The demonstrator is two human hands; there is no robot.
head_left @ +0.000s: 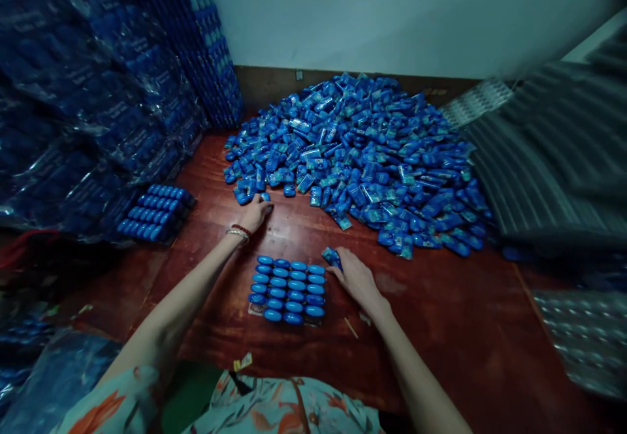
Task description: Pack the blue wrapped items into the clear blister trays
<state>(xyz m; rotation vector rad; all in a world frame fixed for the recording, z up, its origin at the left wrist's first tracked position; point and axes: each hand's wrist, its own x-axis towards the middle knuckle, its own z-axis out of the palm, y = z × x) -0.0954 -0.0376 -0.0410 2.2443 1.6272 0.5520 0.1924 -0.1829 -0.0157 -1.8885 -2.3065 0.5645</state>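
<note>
Your right hand [356,279] lay on the wooden floor [441,316] with its fingers closed narrowly round one small blue packet [332,256], which stuck out past your fingertips, just beside the upper right corner of the laid-out block of packets [289,288]; that block sat directly to the left of those fingers, its rows touching one another. Your left hand [255,213] reached ahead, fingers curled down onto a packet at the pile's edge [265,196]; whether they had actually closed on it I could not tell. The loose pile [362,153] spread beyond and to the right of both sets of fingertips; a finished wrapped block [155,211] lay well off to the left of your left hand, against the stacked wrapped bundles [98,108].

The packets looked small, light and rigid, probably hard shells in glossy film; I judged them slippery rather than fragile, so a pinch across the short sides with thumb and two fingers seemed the surest hold; the film's sheen suggested a light squeeze could let one slide.
</note>
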